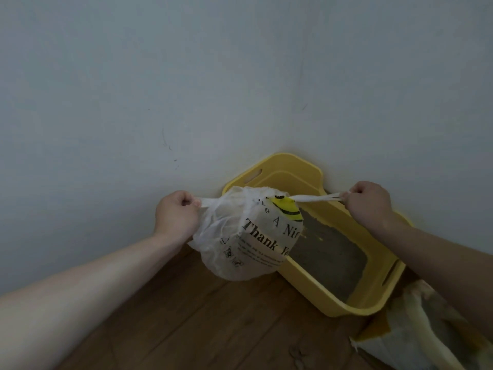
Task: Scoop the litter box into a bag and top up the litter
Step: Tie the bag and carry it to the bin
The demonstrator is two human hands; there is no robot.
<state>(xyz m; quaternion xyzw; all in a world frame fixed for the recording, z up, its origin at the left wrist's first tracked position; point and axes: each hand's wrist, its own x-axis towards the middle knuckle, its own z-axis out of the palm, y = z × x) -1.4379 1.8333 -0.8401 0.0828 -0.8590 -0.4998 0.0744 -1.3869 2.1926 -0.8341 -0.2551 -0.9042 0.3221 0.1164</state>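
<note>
While both arms reach out toward the corner, the plastic bag (248,244) hangs between the two hands, bulging and round with something in it. It's a thin, see-through white one with black "Thank You" lettering and a yellow smiley on it.

The left hand (177,214) is curled into a fist around a bunched bit of the bag's top on the left side. The right hand (369,202) pinches the other handle strip (317,198), which is twisted thin and stretched tight across to the right. So both hands are closed on the bag, pulling opposite ways.

Behind the bag and to its right sits the yellow litter box (346,309), pushed into the far corner where the pale walls (133,102) meet. There's a flat layer of grey litter (330,257) in the bottom, and a slot handle (253,176) cut into its far end. The bag covers part of the box's left wall from this angle.

Near right, partly under the right forearm, there's a crumpled pale sack (416,329) lying on the wooden floor (213,316). Can't tell what's in it.
</note>
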